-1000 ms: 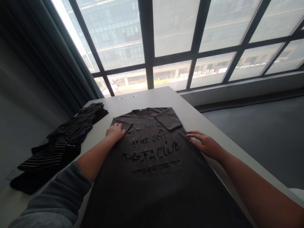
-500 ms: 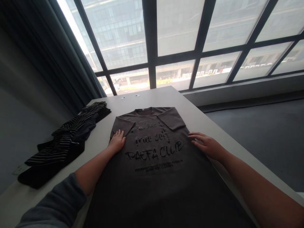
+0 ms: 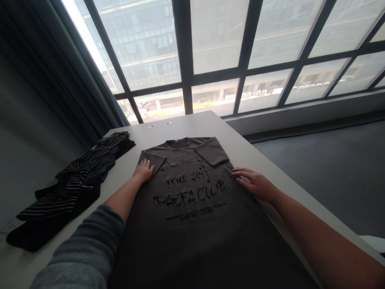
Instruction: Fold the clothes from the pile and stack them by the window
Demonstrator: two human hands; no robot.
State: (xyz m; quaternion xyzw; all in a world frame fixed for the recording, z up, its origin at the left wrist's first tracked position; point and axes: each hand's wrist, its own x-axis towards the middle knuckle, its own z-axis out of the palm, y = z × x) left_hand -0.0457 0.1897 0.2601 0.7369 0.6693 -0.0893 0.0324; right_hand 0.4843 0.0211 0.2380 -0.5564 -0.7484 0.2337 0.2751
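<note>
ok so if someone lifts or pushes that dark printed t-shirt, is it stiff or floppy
The t-shirt would probably hang floppy, since one sleeve drapes flat across its front. Pushed, it would likely wrinkle rather than roll or tip, as it lies spread on the table. The glossy-looking lettering may bend a little more stiffly than the cloth.

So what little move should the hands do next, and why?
Perhaps the right hand could gently smooth the dark T-shirt along its right edge. The shirt lies spread on the white table, the right fingertips are at that edge, and the left hand rests at the opposite side, where it could steady the cloth.
</note>
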